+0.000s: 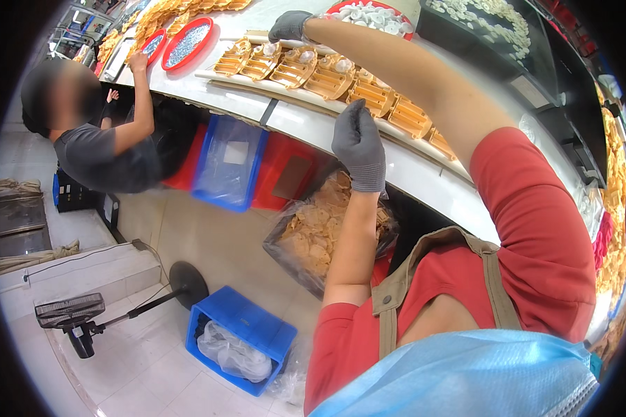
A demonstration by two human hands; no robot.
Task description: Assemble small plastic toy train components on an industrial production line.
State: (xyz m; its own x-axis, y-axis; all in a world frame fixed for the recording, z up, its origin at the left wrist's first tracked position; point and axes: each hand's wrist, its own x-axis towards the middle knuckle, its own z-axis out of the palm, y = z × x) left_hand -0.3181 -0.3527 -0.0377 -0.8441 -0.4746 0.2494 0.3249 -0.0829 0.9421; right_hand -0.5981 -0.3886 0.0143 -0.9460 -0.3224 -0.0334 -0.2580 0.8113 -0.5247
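A row of orange-yellow molded plastic shells (pixel 330 78) lies on a long pale rack (pixel 257 85) along the workbench. Small translucent white pieces sit in several shells toward the row's left and middle. My right hand (pixel 290 26), in a grey glove, reaches across to the far side of the row, fingers curled down beside a shell with a white piece. Whatever its fingertips hold is hidden. My left hand (pixel 359 147), also gloved in grey, is closed near the front edge of the row. Its contents are hidden in the fingers.
A red tray (pixel 405 33) of translucent white pieces stands behind the row. Two red trays of small silvery parts (pixel 188 46) are farther left, near a seated co-worker (pixel 104 149). Below are a bag-lined box of orange parts (pixel 316 226), blue bins (pixel 240 316) and a fan (pixel 73 320).
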